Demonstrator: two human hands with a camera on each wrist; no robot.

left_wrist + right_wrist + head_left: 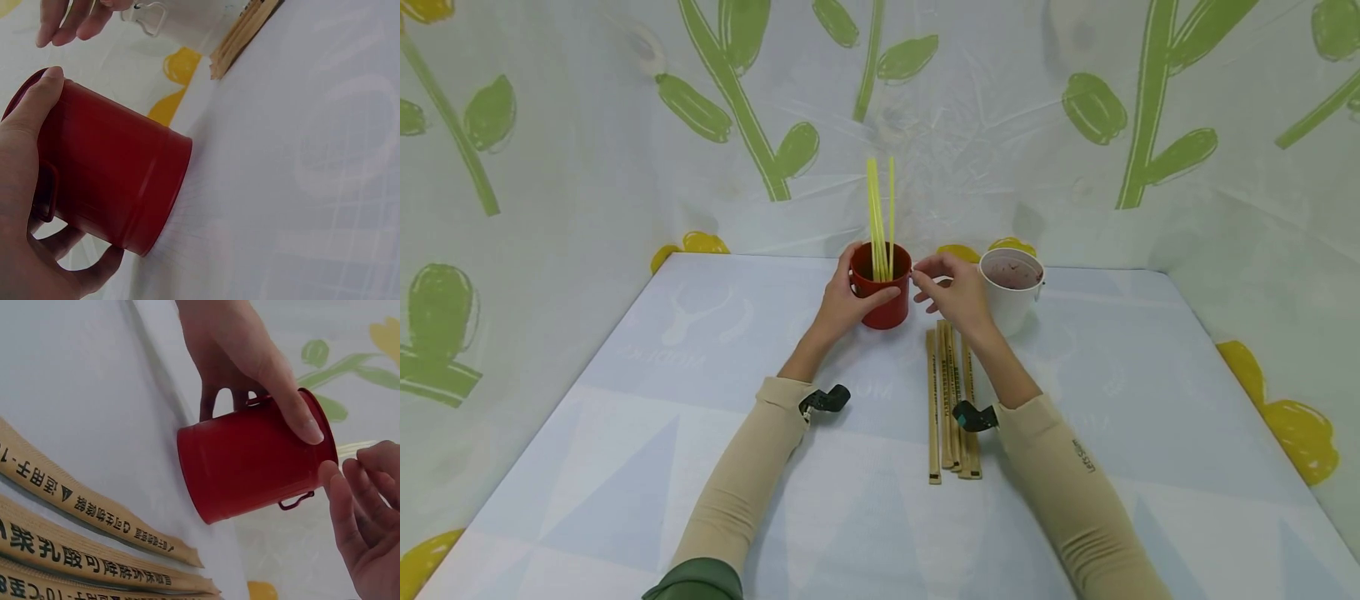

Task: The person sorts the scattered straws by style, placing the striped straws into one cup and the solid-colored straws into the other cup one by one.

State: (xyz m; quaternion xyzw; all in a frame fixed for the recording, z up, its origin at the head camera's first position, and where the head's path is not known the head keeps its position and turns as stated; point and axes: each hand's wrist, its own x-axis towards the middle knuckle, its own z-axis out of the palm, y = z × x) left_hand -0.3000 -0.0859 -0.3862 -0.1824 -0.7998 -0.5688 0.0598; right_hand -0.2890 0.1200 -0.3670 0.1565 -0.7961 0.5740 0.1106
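Observation:
A small red metal bucket (887,310) stands on the table with several thin yellow straws (876,217) upright in it. My left hand (842,302) grips it from the left, thumb along the near side by the rim and fingers round the back. Beside the rim on the right is my right hand (957,293), fingers loosely bent and nothing seen in them. In the right wrist view its fingertip (329,470) is right at the bucket's rim. Several long brown paper-wrapped sticks (951,400), printed with dark lettering, lie below the right hand.
A white bucket (1011,304) stands to the right, behind my right forearm, with reddish marks inside. A pale patterned cloth (850,500) covers the table. Behind it hangs a sheet (985,108) printed with green stems and leaves.

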